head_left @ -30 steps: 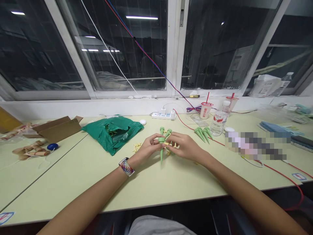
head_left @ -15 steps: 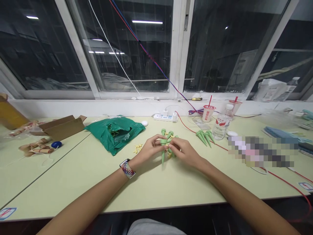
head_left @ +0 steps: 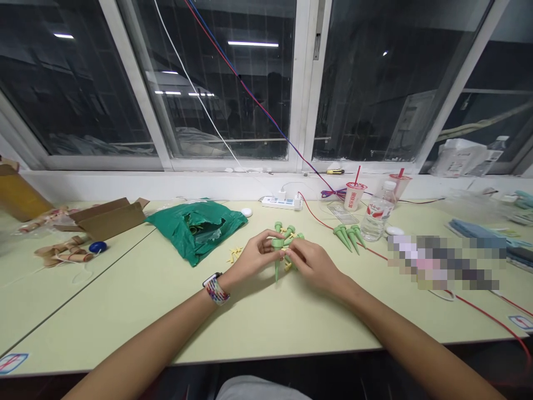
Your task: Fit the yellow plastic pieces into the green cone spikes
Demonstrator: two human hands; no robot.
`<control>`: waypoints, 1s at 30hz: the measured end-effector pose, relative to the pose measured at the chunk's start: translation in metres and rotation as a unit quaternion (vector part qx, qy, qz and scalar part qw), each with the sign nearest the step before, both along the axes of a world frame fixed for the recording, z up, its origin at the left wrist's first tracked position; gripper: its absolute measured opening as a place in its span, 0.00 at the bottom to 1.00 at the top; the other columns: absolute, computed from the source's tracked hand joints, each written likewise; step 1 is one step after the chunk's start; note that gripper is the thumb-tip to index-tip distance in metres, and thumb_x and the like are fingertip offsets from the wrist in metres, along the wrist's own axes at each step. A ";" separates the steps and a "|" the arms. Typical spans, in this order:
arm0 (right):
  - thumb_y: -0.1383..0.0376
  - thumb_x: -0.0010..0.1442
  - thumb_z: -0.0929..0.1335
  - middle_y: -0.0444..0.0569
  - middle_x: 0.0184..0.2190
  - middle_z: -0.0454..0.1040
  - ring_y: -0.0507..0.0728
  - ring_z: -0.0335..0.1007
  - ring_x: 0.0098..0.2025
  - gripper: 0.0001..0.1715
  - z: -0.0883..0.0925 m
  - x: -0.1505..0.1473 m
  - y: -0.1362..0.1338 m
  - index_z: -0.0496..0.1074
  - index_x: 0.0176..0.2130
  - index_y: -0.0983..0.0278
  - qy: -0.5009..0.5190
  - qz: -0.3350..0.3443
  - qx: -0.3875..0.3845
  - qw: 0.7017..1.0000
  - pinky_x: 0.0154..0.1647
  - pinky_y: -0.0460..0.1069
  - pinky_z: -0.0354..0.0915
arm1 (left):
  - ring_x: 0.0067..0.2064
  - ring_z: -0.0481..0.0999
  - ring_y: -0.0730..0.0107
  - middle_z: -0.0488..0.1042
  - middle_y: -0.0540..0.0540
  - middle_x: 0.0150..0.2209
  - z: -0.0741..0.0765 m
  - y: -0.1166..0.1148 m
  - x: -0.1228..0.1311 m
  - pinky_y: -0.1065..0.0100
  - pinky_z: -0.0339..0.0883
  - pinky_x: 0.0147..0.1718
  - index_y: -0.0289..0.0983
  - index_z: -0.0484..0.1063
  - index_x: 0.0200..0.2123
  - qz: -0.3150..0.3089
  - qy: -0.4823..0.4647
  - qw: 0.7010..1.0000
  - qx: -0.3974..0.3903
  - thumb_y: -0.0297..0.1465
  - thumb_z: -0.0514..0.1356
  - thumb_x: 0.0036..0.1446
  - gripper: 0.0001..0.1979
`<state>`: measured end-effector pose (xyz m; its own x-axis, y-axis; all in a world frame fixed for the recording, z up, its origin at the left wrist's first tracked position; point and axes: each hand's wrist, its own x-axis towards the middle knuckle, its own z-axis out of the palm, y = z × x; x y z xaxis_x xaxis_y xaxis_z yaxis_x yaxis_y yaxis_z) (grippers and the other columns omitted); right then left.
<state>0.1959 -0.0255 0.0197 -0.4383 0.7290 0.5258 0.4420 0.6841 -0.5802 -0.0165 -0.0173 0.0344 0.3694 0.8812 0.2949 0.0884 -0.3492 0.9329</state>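
Note:
My left hand (head_left: 250, 258) is closed around a green plant watering spike (head_left: 277, 243), its pointed end hanging down over the table. The fingertips of my right hand (head_left: 315, 261) pinch at the spike's side, on a small yellow valve (head_left: 283, 253) that is partly hidden by the fingers. Just behind my hands lie more green spikes (head_left: 290, 229) with yellow parts on them. Several loose yellow valves (head_left: 234, 254) rest left of my left hand. Further right, a few green spikes (head_left: 350, 239) lie together with their tips toward me.
A torn green plastic bag (head_left: 195, 222) lies at the left, beside an open cardboard box (head_left: 108, 219) and wooden pieces with a blue ball (head_left: 97, 247). A water bottle (head_left: 377, 216), a drink cup (head_left: 355, 195) and a power strip (head_left: 281, 203) stand behind. A red cable (head_left: 478, 303) crosses the right side.
My right fingers have shifted slightly against the spike's side. Both hands stay in nearly the same place, and the whole view has tilted a little.

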 end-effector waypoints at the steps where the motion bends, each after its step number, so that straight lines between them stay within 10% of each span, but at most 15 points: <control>1: 0.57 0.75 0.60 0.44 0.30 0.67 0.54 0.61 0.31 0.18 0.000 0.000 -0.001 0.61 0.33 0.60 -0.019 -0.007 0.029 0.999 0.35 0.50 0.56 | 0.32 0.73 0.67 0.71 0.51 0.28 -0.001 0.001 0.000 0.66 0.67 0.34 0.38 0.76 0.50 -0.007 0.000 1.000 -0.015 0.42 0.73 0.57 0.22; 10: 0.49 0.75 0.58 0.40 0.23 0.64 0.52 0.62 0.21 0.24 -0.001 -0.004 0.003 0.60 0.31 0.59 0.100 0.084 -0.236 0.963 0.26 0.49 0.60 | 0.40 0.76 0.64 0.78 0.45 0.41 -0.001 -0.009 0.000 0.64 0.70 0.43 0.41 0.77 0.51 0.068 0.064 0.986 0.138 0.39 0.70 0.60 0.17; 16: 0.58 0.78 0.56 0.47 0.31 0.71 0.54 0.64 0.31 0.20 -0.003 0.004 -0.003 0.66 0.35 0.61 -0.087 -0.025 0.126 0.988 0.32 0.49 0.55 | 0.36 0.80 0.63 0.75 0.49 0.29 0.001 -0.004 0.001 0.64 0.70 0.40 0.38 0.77 0.50 -0.065 -0.061 0.990 -0.105 0.38 0.74 0.56 0.21; 21: 0.58 0.79 0.55 0.49 0.30 0.72 0.54 0.62 0.28 0.24 -0.007 0.008 0.002 0.67 0.35 0.62 -0.186 -0.020 0.230 0.955 0.29 0.51 0.49 | 0.36 0.79 0.66 0.80 0.43 0.36 -0.003 -0.009 0.006 0.64 0.70 0.40 0.36 0.79 0.46 -0.099 -0.130 0.970 -0.181 0.36 0.75 0.54 0.18; 30: 0.55 0.77 0.58 0.42 0.27 0.66 0.54 0.61 0.30 0.22 -0.008 -0.004 -0.004 0.59 0.31 0.60 0.058 0.018 -0.095 0.994 0.34 0.49 0.58 | 0.31 0.72 0.68 0.70 0.51 0.28 -0.002 -0.007 0.005 0.67 0.65 0.33 0.38 0.77 0.51 0.017 -0.007 1.000 0.006 0.41 0.73 0.57 0.21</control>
